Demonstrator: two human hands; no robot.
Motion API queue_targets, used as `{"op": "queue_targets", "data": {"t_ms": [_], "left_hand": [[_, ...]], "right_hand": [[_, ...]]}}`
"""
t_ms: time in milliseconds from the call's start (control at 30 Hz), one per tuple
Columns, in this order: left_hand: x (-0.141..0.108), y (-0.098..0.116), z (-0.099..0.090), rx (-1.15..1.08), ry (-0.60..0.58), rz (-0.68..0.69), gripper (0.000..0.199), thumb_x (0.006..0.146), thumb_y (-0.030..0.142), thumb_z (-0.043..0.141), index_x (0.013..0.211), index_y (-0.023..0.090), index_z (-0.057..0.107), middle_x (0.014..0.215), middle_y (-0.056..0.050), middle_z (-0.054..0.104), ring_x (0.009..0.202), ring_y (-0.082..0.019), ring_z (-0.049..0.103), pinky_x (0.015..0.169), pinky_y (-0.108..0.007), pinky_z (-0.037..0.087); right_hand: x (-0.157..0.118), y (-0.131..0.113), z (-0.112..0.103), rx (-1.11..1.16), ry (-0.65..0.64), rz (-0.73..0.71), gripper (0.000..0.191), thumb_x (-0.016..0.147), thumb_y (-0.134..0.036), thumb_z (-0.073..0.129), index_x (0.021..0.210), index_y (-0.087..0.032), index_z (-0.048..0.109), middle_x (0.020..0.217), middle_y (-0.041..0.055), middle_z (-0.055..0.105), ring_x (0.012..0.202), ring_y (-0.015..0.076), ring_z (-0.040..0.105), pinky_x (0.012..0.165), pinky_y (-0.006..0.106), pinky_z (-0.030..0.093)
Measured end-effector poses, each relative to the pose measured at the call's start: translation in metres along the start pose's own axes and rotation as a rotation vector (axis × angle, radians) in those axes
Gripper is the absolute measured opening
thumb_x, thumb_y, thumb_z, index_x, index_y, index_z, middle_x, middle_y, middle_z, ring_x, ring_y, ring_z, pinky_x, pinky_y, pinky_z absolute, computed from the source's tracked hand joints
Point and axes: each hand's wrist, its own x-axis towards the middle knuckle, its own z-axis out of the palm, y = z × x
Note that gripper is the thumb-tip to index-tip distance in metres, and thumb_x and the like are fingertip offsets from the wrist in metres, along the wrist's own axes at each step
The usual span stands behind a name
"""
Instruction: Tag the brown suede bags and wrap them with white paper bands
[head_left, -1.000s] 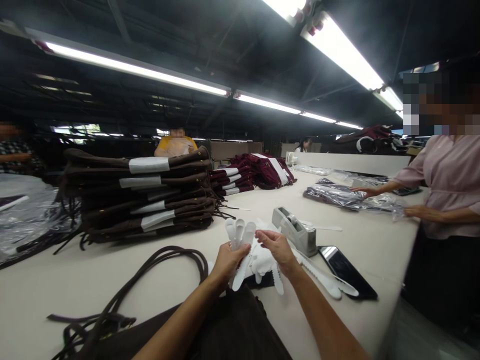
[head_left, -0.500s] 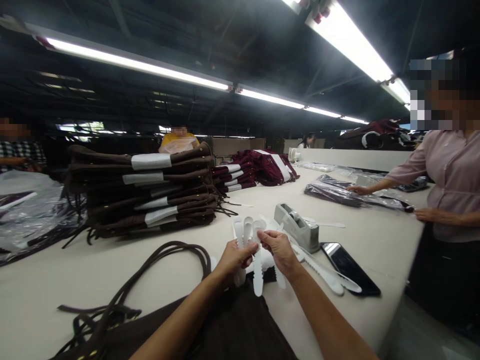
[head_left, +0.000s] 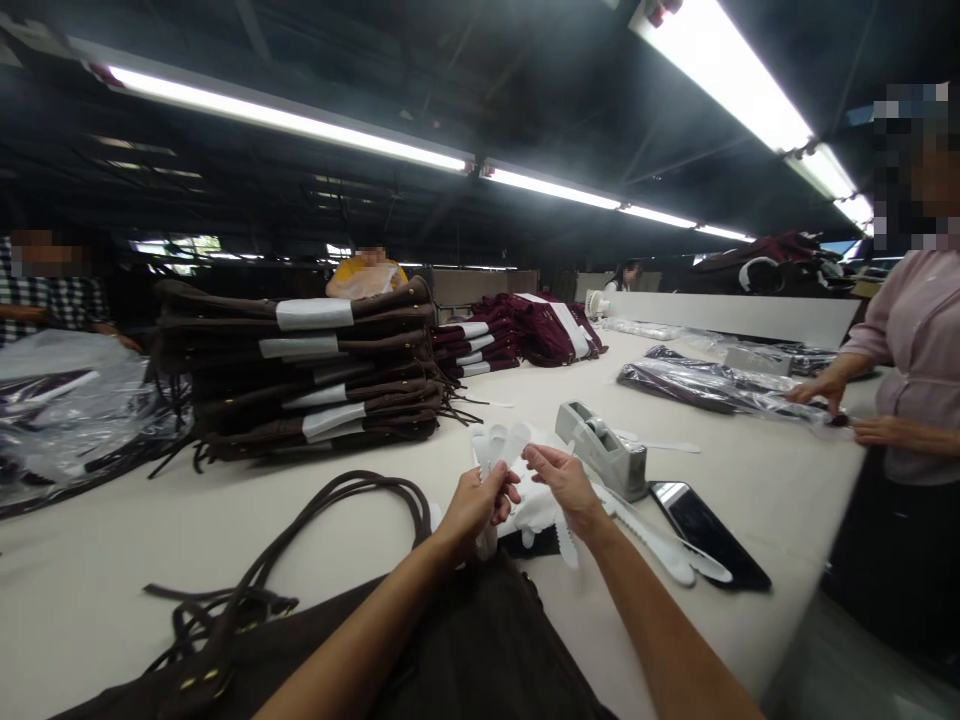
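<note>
My left hand (head_left: 480, 500) is closed around several white plastic strips with rounded ends and notched edges (head_left: 512, 442), which fan out above the thumb. Just to its right, my right hand (head_left: 566, 485) has thumb and fingertips pinched together; whether anything is between them I cannot make out. Another notched strip (head_left: 567, 545) shows below the right hand, partly hidden by it. Beneath my forearms lies a dark brown bag (head_left: 465, 640) with long looped handles (head_left: 300, 515). Behind the hands is a crumpled white bundle (head_left: 536, 508).
A grey tape dispenser (head_left: 604, 452) and a black phone (head_left: 709, 535) lie right of my hands, beside more white strips (head_left: 652, 540). Stacked brown bags (head_left: 300, 375) stand left, maroon ones (head_left: 555, 330) farther back. At right, a co-worker (head_left: 922, 330) handles a plastic-wrapped item (head_left: 690, 382).
My right hand has drawn slightly away from the left. The strip that hung down between the hands no longer shows there. The co-worker's hand has moved right along the wrapped item.
</note>
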Motion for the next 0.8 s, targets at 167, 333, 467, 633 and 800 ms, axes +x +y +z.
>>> {"op": "queue_targets", "data": {"t_ms": [167, 333, 467, 633, 800], "left_hand": [[0.001, -0.003, 0.0, 0.021, -0.028, 0.006, 0.053, 0.074, 0.063, 0.063, 0.08, 0.011, 0.058, 0.064, -0.006, 0.063, 0.043, -0.01, 0.052, 0.041, -0.021, 0.036], [0.004, -0.005, -0.006, 0.033, 0.078, -0.008, 0.052, 0.078, 0.062, 0.061, 0.084, 0.011, 0.057, 0.072, -0.01, 0.068, 0.055, -0.016, 0.064, 0.053, -0.024, 0.048], [0.002, -0.006, -0.006, 0.006, -0.015, -0.017, 0.056, 0.076, 0.066, 0.061, 0.084, 0.01, 0.056, 0.068, -0.009, 0.066, 0.053, -0.015, 0.063, 0.051, -0.023, 0.048], [-0.003, -0.002, 0.001, 0.028, -0.229, -0.054, 0.057, 0.078, 0.067, 0.059, 0.085, 0.01, 0.057, 0.067, -0.009, 0.066, 0.051, -0.015, 0.061, 0.052, -0.024, 0.048], [-0.003, -0.003, 0.003, 0.004, -0.183, -0.031, 0.058, 0.076, 0.068, 0.06, 0.085, 0.011, 0.057, 0.069, -0.008, 0.065, 0.053, -0.015, 0.062, 0.053, -0.026, 0.049]], "right_hand": [[-0.005, -0.004, 0.011, 0.123, 0.004, 0.051, 0.044, 0.063, -0.058, 0.073, 0.068, -0.014, 0.069, 0.064, 0.0028, 0.059, 0.062, 0.0131, 0.05, 0.065, 0.029, 0.042], [0.017, 0.006, -0.032, -0.086, 0.338, 0.082, 0.046, 0.05, -0.053, 0.08, 0.072, -0.014, 0.07, 0.067, 0.004, 0.061, 0.062, 0.0154, 0.049, 0.061, 0.03, 0.04], [0.012, -0.001, -0.03, -0.187, 0.337, 0.024, 0.049, 0.054, -0.053, 0.08, 0.084, -0.015, 0.071, 0.073, 0.0037, 0.062, 0.065, 0.0157, 0.05, 0.061, 0.029, 0.038], [-0.01, -0.013, 0.011, 0.126, -0.099, 0.073, 0.045, 0.062, -0.058, 0.076, 0.07, -0.014, 0.068, 0.056, 0.0, 0.055, 0.053, 0.0116, 0.043, 0.051, 0.026, 0.033], [-0.01, -0.008, 0.012, 0.047, 0.006, -0.023, 0.044, 0.066, -0.057, 0.074, 0.059, -0.015, 0.063, 0.055, -0.0003, 0.053, 0.055, 0.0112, 0.042, 0.056, 0.026, 0.035]]}}
